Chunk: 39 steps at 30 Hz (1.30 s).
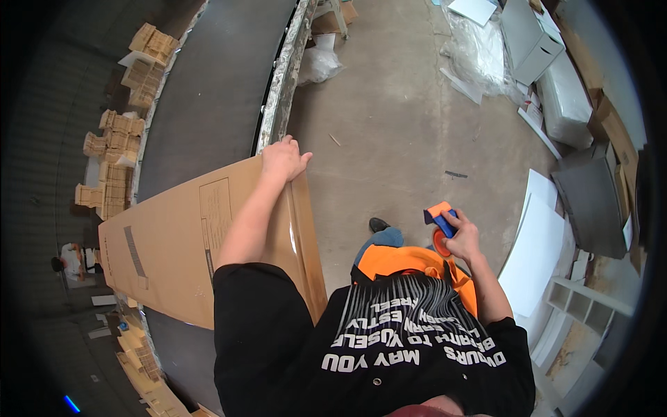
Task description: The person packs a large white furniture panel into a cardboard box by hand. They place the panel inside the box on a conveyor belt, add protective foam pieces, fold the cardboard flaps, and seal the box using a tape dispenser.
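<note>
A large flat cardboard box [182,233] lies across the dark conveyor belt on my left, with shiny clear tape along its right side. My left hand [283,160] grips its far right corner, fingers bent over the edge beside the conveyor's metal rail. On my right, away from the box, my right hand [462,238] is closed around the handle of a tape dispenser [445,221]. The dispenser is blue and orange, and a red-orange round part shows beneath the hand. My fingers partly cover it.
The conveyor belt [208,83] runs along my left, with stacked cardboard pieces [114,135] beyond it. White panels [531,243], a grey box-shaped unit [590,198] and plastic-wrapped items [479,48] line the right side. Concrete floor [389,132] lies between. A person [73,260] is far left.
</note>
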### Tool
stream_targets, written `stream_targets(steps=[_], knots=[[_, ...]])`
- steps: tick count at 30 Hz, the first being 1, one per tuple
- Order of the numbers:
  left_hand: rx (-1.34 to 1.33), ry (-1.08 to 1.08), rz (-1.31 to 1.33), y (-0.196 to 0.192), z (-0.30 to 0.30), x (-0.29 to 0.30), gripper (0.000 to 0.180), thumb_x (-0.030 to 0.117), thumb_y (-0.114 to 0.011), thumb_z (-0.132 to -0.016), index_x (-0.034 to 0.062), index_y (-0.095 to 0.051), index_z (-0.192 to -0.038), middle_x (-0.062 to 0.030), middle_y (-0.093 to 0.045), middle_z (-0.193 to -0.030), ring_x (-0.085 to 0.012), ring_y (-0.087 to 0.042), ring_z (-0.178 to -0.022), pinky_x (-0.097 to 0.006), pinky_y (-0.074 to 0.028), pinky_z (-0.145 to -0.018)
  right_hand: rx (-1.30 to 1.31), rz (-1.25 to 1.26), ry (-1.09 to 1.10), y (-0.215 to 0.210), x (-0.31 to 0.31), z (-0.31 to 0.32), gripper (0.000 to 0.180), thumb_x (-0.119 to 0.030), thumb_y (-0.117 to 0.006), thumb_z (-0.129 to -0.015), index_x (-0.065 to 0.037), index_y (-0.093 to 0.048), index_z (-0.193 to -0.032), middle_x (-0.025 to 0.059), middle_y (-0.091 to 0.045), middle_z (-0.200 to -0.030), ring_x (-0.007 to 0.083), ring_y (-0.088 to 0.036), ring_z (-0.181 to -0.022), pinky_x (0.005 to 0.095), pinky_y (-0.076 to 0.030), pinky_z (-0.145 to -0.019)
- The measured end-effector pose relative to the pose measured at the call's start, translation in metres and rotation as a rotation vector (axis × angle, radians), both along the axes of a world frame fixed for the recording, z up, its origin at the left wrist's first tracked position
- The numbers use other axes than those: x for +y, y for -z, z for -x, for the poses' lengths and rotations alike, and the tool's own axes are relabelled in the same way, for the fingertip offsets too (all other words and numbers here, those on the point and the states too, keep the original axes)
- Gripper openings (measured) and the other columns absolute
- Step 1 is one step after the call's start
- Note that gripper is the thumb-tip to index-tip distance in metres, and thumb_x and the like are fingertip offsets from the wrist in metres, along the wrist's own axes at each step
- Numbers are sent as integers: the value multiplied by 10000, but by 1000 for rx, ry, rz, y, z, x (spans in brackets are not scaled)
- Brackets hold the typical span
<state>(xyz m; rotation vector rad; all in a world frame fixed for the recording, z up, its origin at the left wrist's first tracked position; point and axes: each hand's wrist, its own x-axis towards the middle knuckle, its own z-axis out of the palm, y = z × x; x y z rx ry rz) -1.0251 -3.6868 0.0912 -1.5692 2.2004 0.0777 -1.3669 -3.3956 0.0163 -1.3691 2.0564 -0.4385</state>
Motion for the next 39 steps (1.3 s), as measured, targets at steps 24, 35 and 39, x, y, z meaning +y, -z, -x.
stream_targets(steps=[24,35,39], knots=[[544,-305,444,3,-58,-20,700,420,-391,-974,-21,-162,-1469,-256,-168,-1519,-450,-141,-1404,-547,-115,-1132,-1184,-750,-1327,17,-477,-262,576,-64,-595,-518,-86,-721,-1079,8,-625,-696,95,-512,-582,262,-413,-511],[611,-235,50,-12,-45,-41,380,365,-533,-906,93,-712,-711,-57,-706,-769,-256,-674,-751,-355,-503,-749,-784,-444,-1420,-12,-359,-146,648,-203,-656,-524,-121,-657,-1167,211,-624,-1124,384,-630,-888,377,-514,-809],[452,-92,-125,-22,-43,-51,408,429,-506,-907,83,-721,-890,-94,-707,-933,-260,-661,-922,-374,-471,-896,-473,-232,-1856,-38,-330,-170,552,-215,-657,-542,-218,-696,-1093,129,-635,-926,339,-633,-832,423,-506,-734]])
